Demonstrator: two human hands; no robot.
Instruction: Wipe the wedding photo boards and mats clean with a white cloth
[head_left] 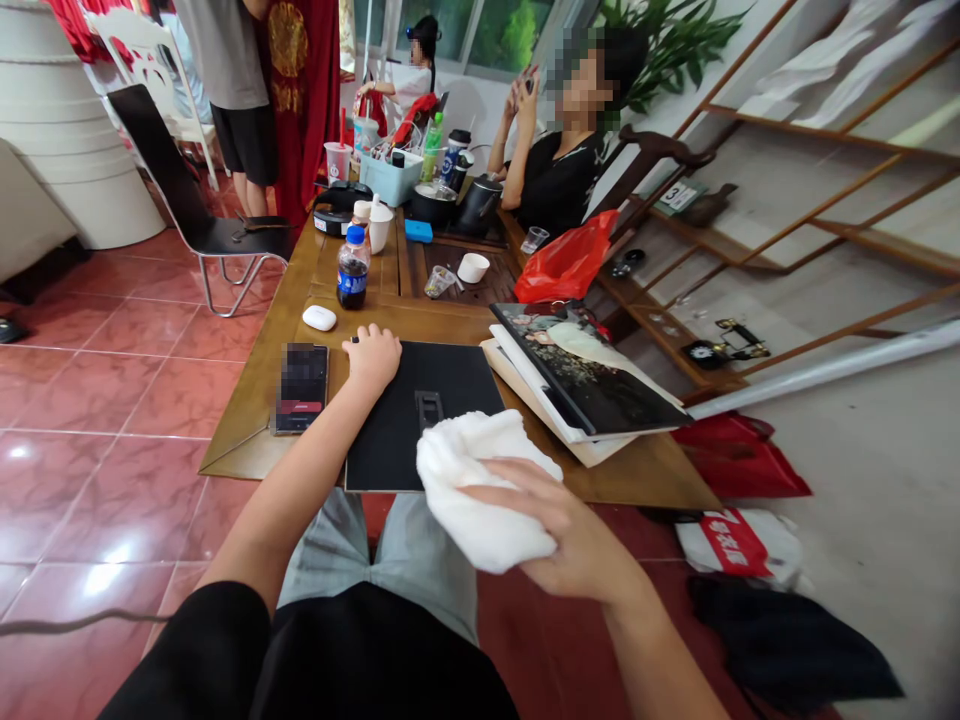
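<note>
Right hand [574, 525]: fingers clamped on white cloth [469, 470], over near-right corner of black panel [382, 425], contact unclear. Left hand [375, 358] on far-left corner, panel on worktop [251, 405], fingers slightly apart. Steady left pressure, loose folds tucked in: should serve well. Blue-capped bottle [352, 268], dark drink [350, 298] inside; pale-blue basket [390, 184], jumbled items [397, 159].

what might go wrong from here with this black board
The black board lies at the table's near edge, so it might slip if the left hand lost hold.
The phone lies beside the left forearm and could get nudged.
The white cloth in the right hand might snag the board's raised black fitting.
</note>
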